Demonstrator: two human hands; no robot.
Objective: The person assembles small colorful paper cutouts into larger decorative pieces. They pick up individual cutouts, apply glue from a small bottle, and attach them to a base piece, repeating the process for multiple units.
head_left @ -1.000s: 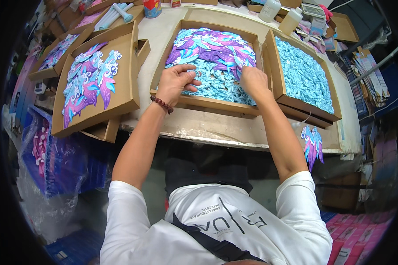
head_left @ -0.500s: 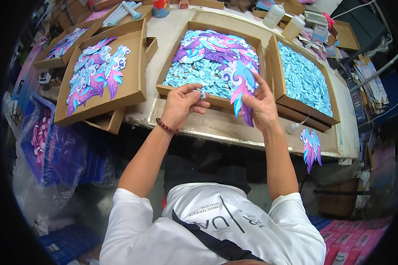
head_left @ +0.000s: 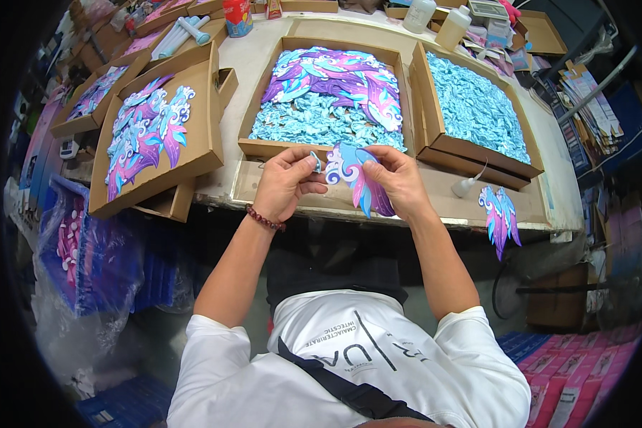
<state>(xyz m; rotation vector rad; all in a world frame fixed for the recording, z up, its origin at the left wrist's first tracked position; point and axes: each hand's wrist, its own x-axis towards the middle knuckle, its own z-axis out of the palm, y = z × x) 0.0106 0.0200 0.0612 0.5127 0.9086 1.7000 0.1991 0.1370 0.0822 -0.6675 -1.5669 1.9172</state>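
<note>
One pale bench (head_left: 328, 27), bowed by the lens, crosses the upper half of the frame; a blue crate (head_left: 107, 264) stands at left, and pink boxes (head_left: 571, 371) lie at lower right. At centre, the right hand (head_left: 389, 175) grips a purple-and-blue cutout (head_left: 357, 175) between thumb and fingers; the left hand (head_left: 303, 175) pinches a small light-blue piece (head_left: 316, 162). Fingertips partly cover the piece, obscuring its outline; the right thumb overlaps the cutout. Whether the two touch cannot be told. A lower box (head_left: 178, 200) at left is mostly hidden beneath the tilted left tray (head_left: 203, 143), which bears similar cutouts (head_left: 146, 128). The central tray (head_left: 321, 148) holds overlapping cutouts at its rear, light-blue pieces at its front; the right tray (head_left: 422, 93) is filled with light-blue pieces.
</note>
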